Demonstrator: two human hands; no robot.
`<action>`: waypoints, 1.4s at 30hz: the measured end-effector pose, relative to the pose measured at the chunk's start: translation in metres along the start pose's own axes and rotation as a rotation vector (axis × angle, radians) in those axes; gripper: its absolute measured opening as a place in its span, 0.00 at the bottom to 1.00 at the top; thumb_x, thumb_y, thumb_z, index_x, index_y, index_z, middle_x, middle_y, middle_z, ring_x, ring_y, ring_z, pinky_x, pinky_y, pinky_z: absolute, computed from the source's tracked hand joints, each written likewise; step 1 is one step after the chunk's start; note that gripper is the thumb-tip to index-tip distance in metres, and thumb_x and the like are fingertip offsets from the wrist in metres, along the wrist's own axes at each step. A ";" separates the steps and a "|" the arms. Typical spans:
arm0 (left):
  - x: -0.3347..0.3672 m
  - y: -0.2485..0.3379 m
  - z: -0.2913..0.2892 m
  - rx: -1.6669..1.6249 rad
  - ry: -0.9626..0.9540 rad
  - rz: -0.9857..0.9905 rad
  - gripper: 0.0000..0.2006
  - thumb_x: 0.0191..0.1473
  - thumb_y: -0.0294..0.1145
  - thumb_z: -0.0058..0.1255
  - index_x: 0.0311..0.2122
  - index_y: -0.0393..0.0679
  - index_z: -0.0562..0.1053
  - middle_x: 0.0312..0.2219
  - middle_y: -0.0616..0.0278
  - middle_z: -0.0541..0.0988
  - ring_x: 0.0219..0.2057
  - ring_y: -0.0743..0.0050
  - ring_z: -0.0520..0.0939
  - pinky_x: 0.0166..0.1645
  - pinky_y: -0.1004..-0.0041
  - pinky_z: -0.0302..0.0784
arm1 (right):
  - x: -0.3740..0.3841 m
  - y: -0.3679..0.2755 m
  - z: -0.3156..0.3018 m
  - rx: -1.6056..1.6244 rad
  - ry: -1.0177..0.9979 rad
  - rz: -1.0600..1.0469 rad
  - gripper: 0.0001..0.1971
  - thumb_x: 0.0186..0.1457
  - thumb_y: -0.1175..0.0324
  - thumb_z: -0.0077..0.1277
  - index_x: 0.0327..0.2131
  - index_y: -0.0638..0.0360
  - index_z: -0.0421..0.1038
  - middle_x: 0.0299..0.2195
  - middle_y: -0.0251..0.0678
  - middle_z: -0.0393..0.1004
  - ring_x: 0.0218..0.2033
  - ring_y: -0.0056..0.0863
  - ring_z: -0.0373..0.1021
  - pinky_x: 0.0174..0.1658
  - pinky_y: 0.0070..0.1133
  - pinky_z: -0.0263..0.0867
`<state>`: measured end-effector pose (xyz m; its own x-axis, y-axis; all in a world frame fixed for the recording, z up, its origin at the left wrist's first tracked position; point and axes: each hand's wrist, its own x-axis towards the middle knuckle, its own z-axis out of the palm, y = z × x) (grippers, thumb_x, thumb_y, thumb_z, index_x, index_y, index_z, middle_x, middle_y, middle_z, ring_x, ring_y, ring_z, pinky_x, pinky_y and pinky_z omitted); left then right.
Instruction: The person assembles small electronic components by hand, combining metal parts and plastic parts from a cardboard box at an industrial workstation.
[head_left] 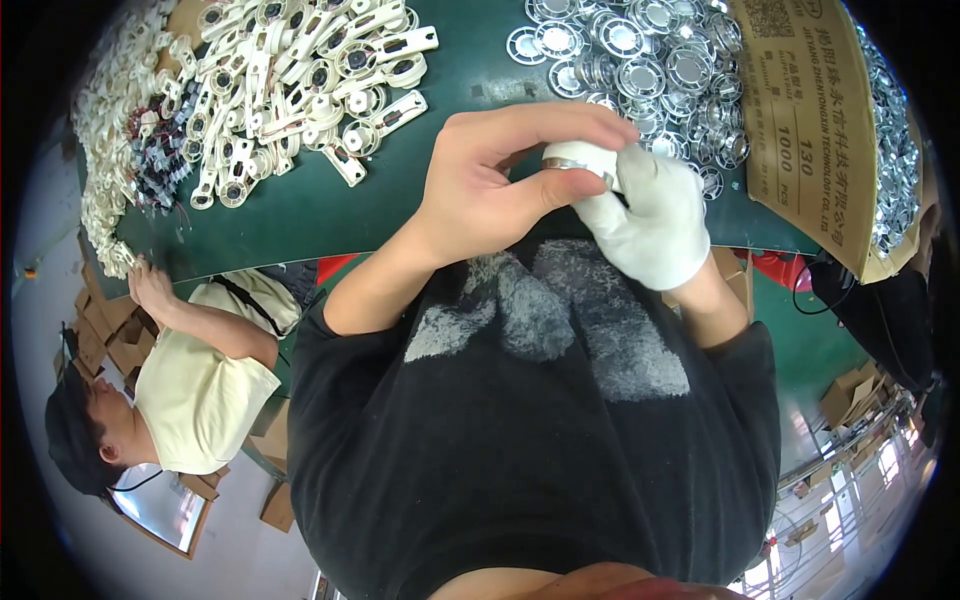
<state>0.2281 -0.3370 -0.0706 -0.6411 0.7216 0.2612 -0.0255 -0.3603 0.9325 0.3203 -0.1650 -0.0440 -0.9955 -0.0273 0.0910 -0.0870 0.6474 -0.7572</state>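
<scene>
Both of my hands meet over the near part of the green table [480,75], in front of my chest. My bare left hand [485,185] curls its fingers and thumb around a white round plastic part [582,157] with a silver metal band on its side. My right hand [655,222], in a white glove, grips the same part from the right with thumb and fingers. The fingers hide much of the part, so its full shape cannot be made out. Just beyond my right hand lies a pile of round silver metal discs [640,75].
White long-handled plastic pieces [300,85] are heaped left of centre, beside small dark motors with wires [165,150] and more white parts [105,120]. A cardboard box [800,120] holding silver parts [885,130] stands at right. At left, a co-worker [205,390] reaches to the table's edge.
</scene>
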 end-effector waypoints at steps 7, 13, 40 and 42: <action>0.023 0.009 -0.017 0.129 -0.109 -0.160 0.13 0.55 0.21 0.60 0.47 0.34 0.80 0.48 0.53 0.80 0.47 0.63 0.82 0.55 0.67 0.78 | 0.000 -0.007 -0.001 -0.059 -0.010 0.207 0.16 0.56 0.59 0.63 0.44 0.57 0.75 0.22 0.41 0.78 0.25 0.47 0.78 0.31 0.34 0.75; 0.101 0.007 -0.136 0.312 0.235 -0.386 0.19 0.61 0.36 0.58 0.51 0.33 0.74 0.44 0.55 0.81 0.41 0.71 0.81 0.47 0.73 0.77 | 0.000 -0.005 -0.017 0.124 0.141 0.241 0.29 0.59 0.73 0.58 0.62 0.66 0.63 0.45 0.44 0.78 0.42 0.30 0.77 0.48 0.26 0.73; -0.026 0.019 -0.118 1.523 0.371 -0.069 0.15 0.51 0.33 0.67 0.42 0.42 0.78 0.35 0.60 0.80 0.40 0.59 0.79 0.45 0.63 0.76 | 0.004 0.007 -0.014 0.111 -0.108 0.036 0.21 0.56 0.75 0.59 0.54 0.63 0.71 0.40 0.42 0.80 0.43 0.41 0.77 0.50 0.31 0.71; -0.023 0.015 -0.117 1.563 0.424 -0.049 0.16 0.50 0.36 0.68 0.42 0.42 0.78 0.34 0.60 0.81 0.39 0.59 0.80 0.44 0.63 0.76 | 0.002 0.006 -0.015 0.093 -0.121 0.038 0.21 0.56 0.74 0.60 0.54 0.62 0.71 0.41 0.41 0.80 0.44 0.40 0.77 0.50 0.32 0.71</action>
<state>0.1528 -0.4281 -0.0917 -0.8245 0.4115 0.3883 0.5426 0.7697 0.3364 0.3179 -0.1500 -0.0386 -0.9950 -0.0994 -0.0137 -0.0463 0.5761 -0.8160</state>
